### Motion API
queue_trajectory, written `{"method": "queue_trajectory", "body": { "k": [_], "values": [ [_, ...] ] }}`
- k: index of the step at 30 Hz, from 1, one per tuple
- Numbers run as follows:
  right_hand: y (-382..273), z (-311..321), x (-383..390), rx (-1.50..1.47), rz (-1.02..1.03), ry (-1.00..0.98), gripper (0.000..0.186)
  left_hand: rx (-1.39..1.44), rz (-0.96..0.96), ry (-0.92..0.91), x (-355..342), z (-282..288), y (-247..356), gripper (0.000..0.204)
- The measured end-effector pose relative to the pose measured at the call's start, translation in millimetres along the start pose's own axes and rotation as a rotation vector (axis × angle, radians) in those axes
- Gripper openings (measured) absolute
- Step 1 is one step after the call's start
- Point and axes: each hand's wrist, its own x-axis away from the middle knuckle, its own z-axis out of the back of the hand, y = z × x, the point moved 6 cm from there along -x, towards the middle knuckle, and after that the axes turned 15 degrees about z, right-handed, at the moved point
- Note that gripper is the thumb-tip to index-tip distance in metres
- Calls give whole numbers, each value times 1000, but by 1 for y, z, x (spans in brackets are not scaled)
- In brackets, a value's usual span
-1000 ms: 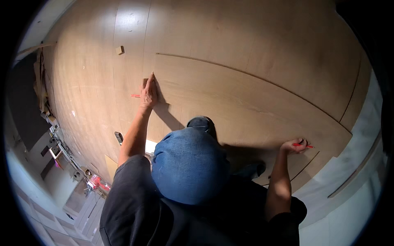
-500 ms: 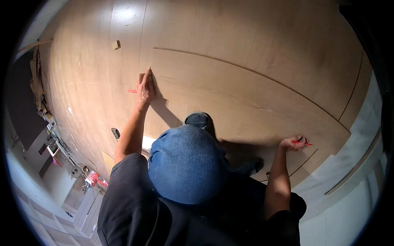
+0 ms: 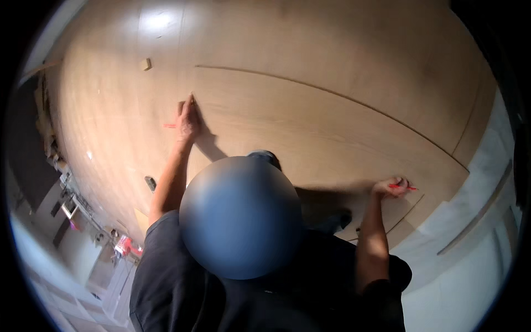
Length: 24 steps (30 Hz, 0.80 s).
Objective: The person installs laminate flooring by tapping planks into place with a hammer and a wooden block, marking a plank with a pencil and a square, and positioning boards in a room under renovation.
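A wide wood-look plank point(image 3: 310, 116) lies across the floor in front of me, a dark gap along its far long edge. At its left end, my left hand point(image 3: 188, 120) rests with the fingers stretched forward by the edge. A thin red stick point(image 3: 170, 126) shows beside that hand; whether it touches the hand I cannot tell. Over the plank's right part, my right hand point(image 3: 391, 188) is closed on a red pencil point(image 3: 410, 188), its end pointing right. A blurred blue shape point(image 3: 240, 221) hides the near middle of the plank.
A small wood block point(image 3: 146, 64) sits on the floorboards at the far left. Nearer lies a small dark object point(image 3: 150, 183). A red tool point(image 3: 125, 247) and clutter stand at the lower left. Pale underlay point(image 3: 442, 232) and a long narrow strip point(image 3: 477, 214) lie at the right.
The whole view has shifted slightly, so hands and floor objects sit a little further left. Both hands keep nearly the same places on the plank.
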Motion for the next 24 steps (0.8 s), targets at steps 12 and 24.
{"method": "queue_trajectory", "body": {
  "k": [12,24],
  "values": [
    [-49,3,-37,103,-182,-202,32,-90,73,-7,0,9,-52,45],
    [-47,-2,-35,113,-217,-221,44,-108,9,56,-3,2,-66,44]
  ]
}}
